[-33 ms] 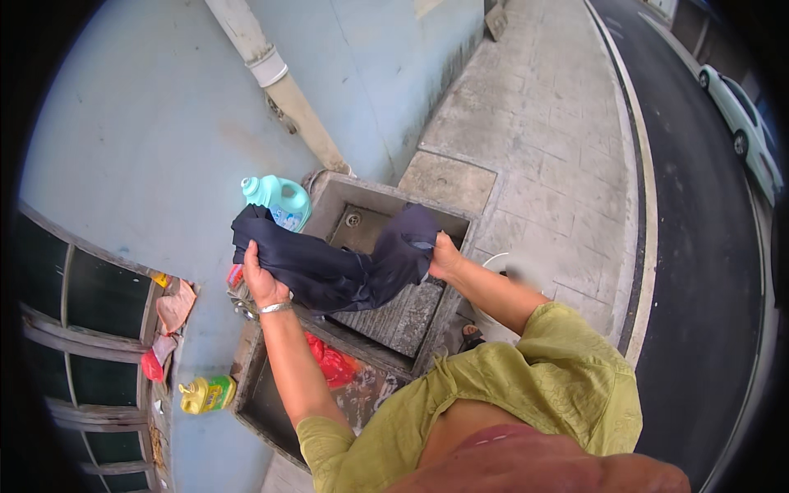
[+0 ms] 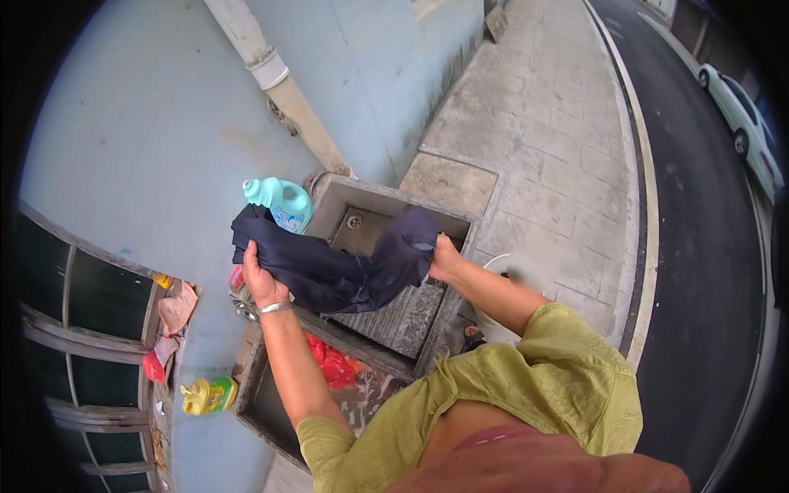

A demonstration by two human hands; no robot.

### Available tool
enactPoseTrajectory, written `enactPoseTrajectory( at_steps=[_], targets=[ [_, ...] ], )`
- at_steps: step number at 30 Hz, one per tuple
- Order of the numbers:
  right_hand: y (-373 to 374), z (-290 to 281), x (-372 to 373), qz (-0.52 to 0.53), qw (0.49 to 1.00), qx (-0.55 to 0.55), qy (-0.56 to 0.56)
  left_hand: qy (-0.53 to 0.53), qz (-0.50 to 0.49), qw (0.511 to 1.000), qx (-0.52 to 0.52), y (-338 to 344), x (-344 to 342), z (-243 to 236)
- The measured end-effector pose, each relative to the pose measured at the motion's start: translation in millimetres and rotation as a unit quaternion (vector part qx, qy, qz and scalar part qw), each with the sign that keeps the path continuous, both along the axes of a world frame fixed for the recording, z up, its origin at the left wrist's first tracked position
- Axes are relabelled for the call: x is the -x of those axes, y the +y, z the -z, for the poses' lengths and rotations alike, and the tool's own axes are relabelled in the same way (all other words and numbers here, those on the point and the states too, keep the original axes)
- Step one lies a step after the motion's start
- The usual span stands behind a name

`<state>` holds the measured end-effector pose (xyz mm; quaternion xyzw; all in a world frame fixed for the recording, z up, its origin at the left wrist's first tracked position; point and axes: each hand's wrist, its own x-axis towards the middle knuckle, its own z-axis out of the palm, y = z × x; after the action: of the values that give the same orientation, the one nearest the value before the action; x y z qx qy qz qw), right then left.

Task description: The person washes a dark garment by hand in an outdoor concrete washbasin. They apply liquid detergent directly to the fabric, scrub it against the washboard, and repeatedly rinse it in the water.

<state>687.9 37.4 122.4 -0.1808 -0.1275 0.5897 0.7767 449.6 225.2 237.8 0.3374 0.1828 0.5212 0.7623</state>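
Note:
A dark navy cloth point(image 2: 320, 271) is stretched between my two hands above a concrete sink point(image 2: 403, 204). My left hand point(image 2: 264, 275) grips its left end, thumb uppermost, and a silver band circles that wrist. My right hand point(image 2: 444, 257) holds the other end, which hangs in folds. Beneath the cloth are a ridged washboard surface point(image 2: 386, 324) and, farther back, a drain point(image 2: 354, 221). A turquoise detergent jug point(image 2: 283, 205) stands behind the left end of the cloth.
A lower basin point(image 2: 267, 411) holds red plastic point(image 2: 329, 361). A yellow jug point(image 2: 205, 395) sits left, by a barred window point(image 2: 90, 316). A blue wall point(image 2: 140, 140) with a pipe point(image 2: 304, 123) rises behind. Rightward are pavement point(image 2: 542, 164), a white bucket point(image 2: 497, 316), road and white car point(image 2: 735, 107).

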Motion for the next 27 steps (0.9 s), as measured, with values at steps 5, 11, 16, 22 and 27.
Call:
enactPoseTrajectory(
  at_steps=[5, 11, 16, 22, 27],
  targets=[
    [6, -1, 16, -0.007, 1.000, -0.021, 0.012, 0.003, 0.009, 0.999, -0.043, 15, 11, -2],
    [15, 55, 22, -0.007, 0.987, 0.030, -0.158, 0.060, -0.007, 0.998, -0.002, 38, 44, 88],
    [7, 84, 44, -0.125, 0.802, 0.112, -0.573, 0.254, 0.068, 0.911, 0.318, -1, 80, 207],
    [-5, 132, 81, -0.249, 0.599, 0.026, -0.761, 0.233, 0.085, 0.883, 0.398, -109, 78, 274],
    [-26, 184, 92, -0.276, 0.534, 0.060, -0.797, 0.365, 0.168, 0.876, 0.268, -186, 39, 252]
  ],
)
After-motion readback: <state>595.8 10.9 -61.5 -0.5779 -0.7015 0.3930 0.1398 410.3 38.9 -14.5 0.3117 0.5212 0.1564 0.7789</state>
